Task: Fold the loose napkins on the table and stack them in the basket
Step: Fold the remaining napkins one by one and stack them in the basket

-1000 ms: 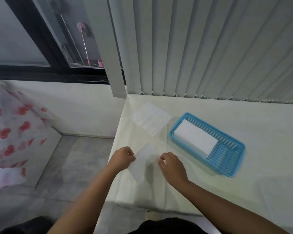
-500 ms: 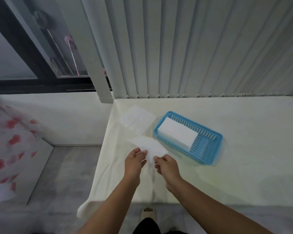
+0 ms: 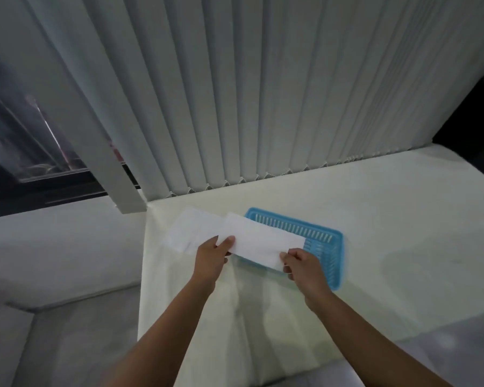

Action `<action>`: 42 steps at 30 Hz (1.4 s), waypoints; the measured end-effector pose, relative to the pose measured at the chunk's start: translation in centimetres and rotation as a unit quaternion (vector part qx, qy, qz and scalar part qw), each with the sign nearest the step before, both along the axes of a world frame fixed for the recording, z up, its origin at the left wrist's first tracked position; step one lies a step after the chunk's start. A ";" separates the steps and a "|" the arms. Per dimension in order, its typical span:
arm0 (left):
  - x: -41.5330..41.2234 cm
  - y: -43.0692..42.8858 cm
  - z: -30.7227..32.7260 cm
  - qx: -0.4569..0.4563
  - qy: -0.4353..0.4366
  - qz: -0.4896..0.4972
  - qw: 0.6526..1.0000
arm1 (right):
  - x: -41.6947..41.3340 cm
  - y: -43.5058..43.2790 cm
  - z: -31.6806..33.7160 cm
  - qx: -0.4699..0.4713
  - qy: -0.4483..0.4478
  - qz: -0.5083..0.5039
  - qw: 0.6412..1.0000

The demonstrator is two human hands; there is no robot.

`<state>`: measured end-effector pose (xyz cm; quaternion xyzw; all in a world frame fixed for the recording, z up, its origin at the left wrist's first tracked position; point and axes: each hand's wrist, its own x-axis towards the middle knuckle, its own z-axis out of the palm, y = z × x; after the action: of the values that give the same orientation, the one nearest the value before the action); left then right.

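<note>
Together, left hand (image 3: 210, 256) and right hand (image 3: 302, 265) pinch a folded napkin (image 3: 260, 243) over the basket (image 3: 323, 238).

The table (image 3: 403, 247) was covered with a pale cream cloth (image 3: 263, 317) that hung over its near edge and left side, creased in long folds toward the front. Its far edge met the vertical blinds (image 3: 235, 93). A blue slotted basket (image 3: 323, 238) sat on the cloth near the far left corner, set at an angle to the table's edges. Just left of the basket, a loose white napkin (image 3: 190, 233) lay flat and unfolded on the cloth, close to the left edge. Whether napkin and basket touched could not be told, since that spot was covered. The right half of the table showed only bare cloth.
</note>
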<state>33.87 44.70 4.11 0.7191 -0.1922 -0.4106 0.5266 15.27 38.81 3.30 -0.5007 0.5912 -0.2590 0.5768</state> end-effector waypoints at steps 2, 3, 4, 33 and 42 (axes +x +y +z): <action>0.2 -2.0 -0.2 0.021 -0.063 -0.054 0.996 | -0.5 -1.3 0.0 -0.002 -0.007 -0.053 0.999; 0.2 -2.9 -0.5 0.033 -0.089 -0.080 0.992 | -0.8 -1.8 -0.1 -0.001 -0.007 -0.077 0.997; 0.3 -3.7 -0.8 0.042 -0.110 -0.106 0.987 | -1.2 -2.3 -0.3 -0.002 -0.002 -0.097 0.995; 2.9 -7.2 -6.2 0.190 -0.441 -0.294 0.826 | -1.0 -4.3 -4.4 -0.013 0.101 -0.148 0.984; 2.8 -7.1 -5.9 0.194 -0.453 -0.300 0.817 | -0.7 -4.6 -4.8 -0.016 0.114 -0.156 0.981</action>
<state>36.64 37.61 -1.81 0.8176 -0.5319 -0.2052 0.0802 14.54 34.19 -1.55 -0.4377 0.7194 -0.2963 0.4506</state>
